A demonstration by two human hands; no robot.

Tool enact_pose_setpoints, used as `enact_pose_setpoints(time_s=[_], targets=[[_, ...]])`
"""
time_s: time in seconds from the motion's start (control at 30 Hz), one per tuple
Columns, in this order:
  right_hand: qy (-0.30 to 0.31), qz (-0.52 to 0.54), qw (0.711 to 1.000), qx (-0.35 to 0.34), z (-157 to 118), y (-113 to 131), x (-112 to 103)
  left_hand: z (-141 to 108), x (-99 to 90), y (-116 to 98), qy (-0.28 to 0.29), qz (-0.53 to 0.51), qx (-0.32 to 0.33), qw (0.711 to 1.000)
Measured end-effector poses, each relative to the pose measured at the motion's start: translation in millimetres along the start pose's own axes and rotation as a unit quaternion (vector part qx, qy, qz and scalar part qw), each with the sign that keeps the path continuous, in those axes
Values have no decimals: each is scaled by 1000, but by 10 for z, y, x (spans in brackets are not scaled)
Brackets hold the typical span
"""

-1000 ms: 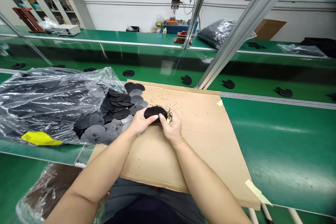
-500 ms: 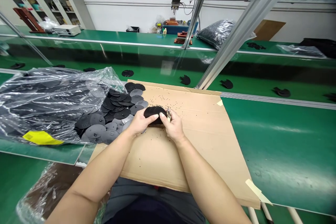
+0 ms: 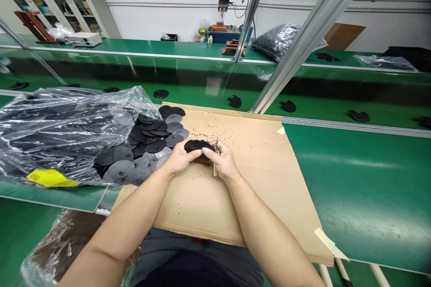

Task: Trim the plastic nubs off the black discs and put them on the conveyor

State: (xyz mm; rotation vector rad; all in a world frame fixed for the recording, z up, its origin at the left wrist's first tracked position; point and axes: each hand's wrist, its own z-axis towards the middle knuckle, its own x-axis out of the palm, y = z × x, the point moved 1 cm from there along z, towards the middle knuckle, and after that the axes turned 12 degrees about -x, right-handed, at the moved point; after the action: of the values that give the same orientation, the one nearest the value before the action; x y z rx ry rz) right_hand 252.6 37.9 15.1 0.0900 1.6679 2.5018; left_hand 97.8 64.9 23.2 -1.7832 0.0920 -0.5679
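Observation:
A small stack of thin black plastic discs (image 3: 195,145) is held over the cardboard. My left hand (image 3: 179,158) is closed on its left side, the thumb lying across the near face. From the right, my right hand (image 3: 225,161) pinches the same stack with its thumb. That hand also keeps a small metal clipper-like tool (image 3: 216,154) upright in its fingers beside the stack; its jaws are too small to make out. Just left of my hands lies a heap of loose black and grey discs (image 3: 148,134), spilling from a clear plastic bag (image 3: 67,130).
Tiny black bits lie scattered on the cardboard sheet (image 3: 269,179). An aluminium post (image 3: 303,45) rises past its far edge. Beyond, black pieces (image 3: 235,101) are spaced along a green surface. A plastic-lined box (image 3: 63,242) stands below at the left.
The stack has tilted in my hands, showing a different edge. The metal tool in my right hand has turned more upright, with more of its length showing. The black pieces beyond have shifted slightly left.

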Motion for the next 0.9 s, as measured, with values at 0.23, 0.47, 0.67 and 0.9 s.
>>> enact_pose_setpoints(time_s=[0.23, 0.47, 0.67, 0.9], targets=[[-32, -73, 996, -35, -21, 32, 57, 59, -5, 7, -23, -10, 3, 1000], [-13, -49, 993, -105, -90, 142, 128, 72, 6, -38, -26, -97, -73, 992], [22, -88, 979, -185, -108, 153, 113, 44, 0, -47, 3, -105, -122, 987], [13, -195, 934, -299, -96, 214, 124, -16, 32, -52, 50, -64, -161, 984]])
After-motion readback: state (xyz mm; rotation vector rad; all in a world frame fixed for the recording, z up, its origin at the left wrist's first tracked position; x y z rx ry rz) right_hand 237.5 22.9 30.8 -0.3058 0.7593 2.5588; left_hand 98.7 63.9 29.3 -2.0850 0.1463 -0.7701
